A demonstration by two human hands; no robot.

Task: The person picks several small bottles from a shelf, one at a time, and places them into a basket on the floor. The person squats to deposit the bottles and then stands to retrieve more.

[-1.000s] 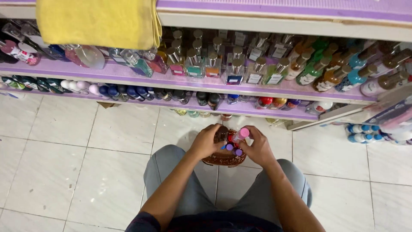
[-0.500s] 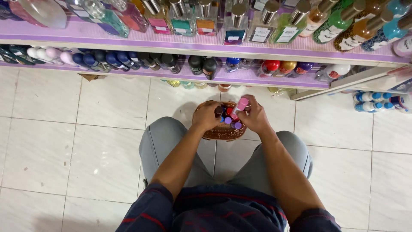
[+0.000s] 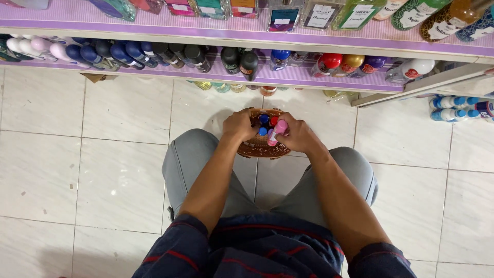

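Over the round woven basket (image 3: 262, 149): your right hand (image 3: 298, 135) pinches a smooth pink-capped bottle (image 3: 277, 132); left hand (image 3: 239, 125) grips the rim.

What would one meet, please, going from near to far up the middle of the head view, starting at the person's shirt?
Dark striped shirt → grey trousers → left hand and right hand at the woven basket, the right holding a pink-capped bottle → white tiled floor → lower purple shelf of bottles → upper purple shelf.
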